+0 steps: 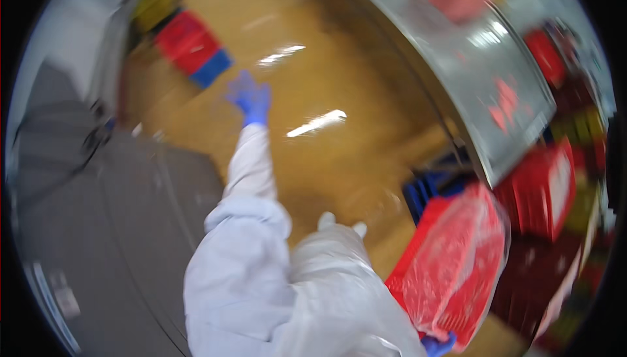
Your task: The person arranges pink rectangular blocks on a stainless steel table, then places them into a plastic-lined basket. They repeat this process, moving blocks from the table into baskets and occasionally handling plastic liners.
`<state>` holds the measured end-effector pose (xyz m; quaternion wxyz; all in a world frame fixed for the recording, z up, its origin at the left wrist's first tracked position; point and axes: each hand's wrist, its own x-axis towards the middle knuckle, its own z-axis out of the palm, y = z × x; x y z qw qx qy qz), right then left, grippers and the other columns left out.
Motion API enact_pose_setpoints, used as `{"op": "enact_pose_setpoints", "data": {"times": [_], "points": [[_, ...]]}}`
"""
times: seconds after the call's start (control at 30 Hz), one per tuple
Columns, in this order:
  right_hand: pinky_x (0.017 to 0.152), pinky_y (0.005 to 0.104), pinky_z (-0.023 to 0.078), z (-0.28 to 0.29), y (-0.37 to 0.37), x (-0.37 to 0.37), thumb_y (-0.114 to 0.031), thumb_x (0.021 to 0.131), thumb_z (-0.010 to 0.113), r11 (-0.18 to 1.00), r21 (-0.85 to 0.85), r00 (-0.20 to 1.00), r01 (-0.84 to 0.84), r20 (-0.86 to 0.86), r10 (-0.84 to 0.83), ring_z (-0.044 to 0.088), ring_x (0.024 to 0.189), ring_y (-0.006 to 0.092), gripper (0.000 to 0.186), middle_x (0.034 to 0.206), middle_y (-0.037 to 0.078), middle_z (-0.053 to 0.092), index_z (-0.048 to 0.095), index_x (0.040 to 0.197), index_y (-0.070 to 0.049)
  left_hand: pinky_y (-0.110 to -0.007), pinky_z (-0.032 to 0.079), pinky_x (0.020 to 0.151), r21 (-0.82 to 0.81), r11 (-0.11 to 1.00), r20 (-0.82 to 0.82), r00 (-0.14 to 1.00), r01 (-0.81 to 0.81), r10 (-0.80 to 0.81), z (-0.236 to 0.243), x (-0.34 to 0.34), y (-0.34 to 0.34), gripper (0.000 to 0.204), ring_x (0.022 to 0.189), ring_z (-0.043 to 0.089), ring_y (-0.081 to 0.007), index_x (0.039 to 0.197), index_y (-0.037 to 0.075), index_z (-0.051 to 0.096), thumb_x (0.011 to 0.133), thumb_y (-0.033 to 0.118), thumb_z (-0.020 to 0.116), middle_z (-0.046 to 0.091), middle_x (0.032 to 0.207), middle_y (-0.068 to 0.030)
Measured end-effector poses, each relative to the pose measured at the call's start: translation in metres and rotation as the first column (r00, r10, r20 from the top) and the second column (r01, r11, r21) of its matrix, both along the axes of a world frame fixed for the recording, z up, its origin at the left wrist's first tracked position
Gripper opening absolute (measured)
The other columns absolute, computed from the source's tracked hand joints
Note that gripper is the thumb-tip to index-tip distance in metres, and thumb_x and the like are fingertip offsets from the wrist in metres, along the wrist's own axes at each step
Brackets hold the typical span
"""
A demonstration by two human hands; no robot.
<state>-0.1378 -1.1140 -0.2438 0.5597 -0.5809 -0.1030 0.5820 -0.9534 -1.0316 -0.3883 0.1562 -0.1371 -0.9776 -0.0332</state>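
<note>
Right grip [439, 344] contacts the near end of a film-covered red basket [450, 259]; being partly hidden, its closure cannot be determined. The basket extends forward from this grip, near the metal desk [473, 63]. Left grip [251, 97], fingers spread apart, extends over the floor [320, 167], well apart from the basket

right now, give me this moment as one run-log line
left hand: open, empty, above floor | right hand: at red basket, grip partly hidden | clear plastic: on basket | metal table: ahead, right
</note>
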Motion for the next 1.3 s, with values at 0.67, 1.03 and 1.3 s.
{"op": "enact_pose_setpoints", "data": {"times": [0.67,1.03,1.3], "points": [[0.100,0.0453,0.040,-0.088,0.089,-0.053,-0.024,0.070,0.063,0.927,-0.129,0.932,-0.352,-0.137,0.335,0.050,0.115,0.0303,0.057,0.123,0.012,0.054,0.051,0.122,-0.005,-0.043,0.027,0.110,0.320,0.902,0.945,0.172,-0.291,-0.280,0.034,0.022,-0.195,0.093,0.132,0.039,-0.0337,0.147,0.001,0.018,0.082,0.057,0.056,0.033,0.147,-0.0198],[0.099,0.0474,0.041,-0.054,0.083,-0.104,-0.015,0.069,0.062,0.899,0.008,0.895,-0.438,-0.093,0.437,0.049,0.117,0.0304,0.065,0.127,0.012,0.051,0.045,0.131,-0.007,-0.034,0.039,0.100,0.810,0.580,0.577,0.303,-0.091,-0.758,-0.004,0.147,-0.141,0.063,0.119,0.048,-0.0194,0.137,0.005,0.045,0.091,0.047,0.054,0.050,0.135,-0.0084],[0.085,0.0370,0.049,-0.069,0.085,-0.114,-0.001,0.066,0.064,0.948,0.034,0.948,-0.317,0.019,0.317,0.054,0.097,0.0249,0.051,0.107,0.009,0.053,0.049,0.115,-0.004,-0.035,0.042,0.097,0.256,0.732,0.617,-0.476,-0.632,-0.627,-0.016,0.390,-0.101,0.060,0.112,0.055,-0.0159,0.137,0.014,0.045,0.090,0.050,0.056,0.054,0.131,-0.0032]]}}
